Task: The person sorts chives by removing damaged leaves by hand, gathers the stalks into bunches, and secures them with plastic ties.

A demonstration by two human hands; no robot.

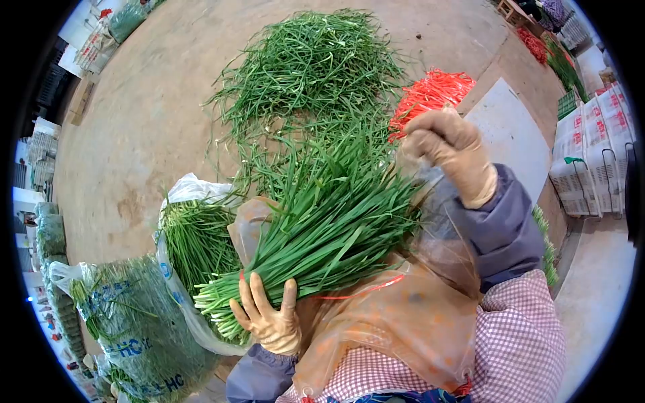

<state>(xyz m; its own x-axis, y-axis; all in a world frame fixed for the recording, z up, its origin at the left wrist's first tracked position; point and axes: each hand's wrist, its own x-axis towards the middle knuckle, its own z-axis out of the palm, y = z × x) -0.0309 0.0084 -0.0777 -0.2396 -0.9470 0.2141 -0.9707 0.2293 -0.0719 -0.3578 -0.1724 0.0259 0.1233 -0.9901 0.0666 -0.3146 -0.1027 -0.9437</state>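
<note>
Across the centre of the frame, a bunch of long green leafy stalks [339, 221] lies on the brown translucent plastic apron [396, 316]. The gloved left hand [269, 318] presses its pale ends, fingers spread; the gloved right hand [457, 151], fingers curled, is raised apart near red plastic strips [430, 97].

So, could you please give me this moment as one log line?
left hand: on leaf bunch near its pale ends | right hand: raised, fingers curled | bunch: across apron | loose leaves: piled on floor
</note>
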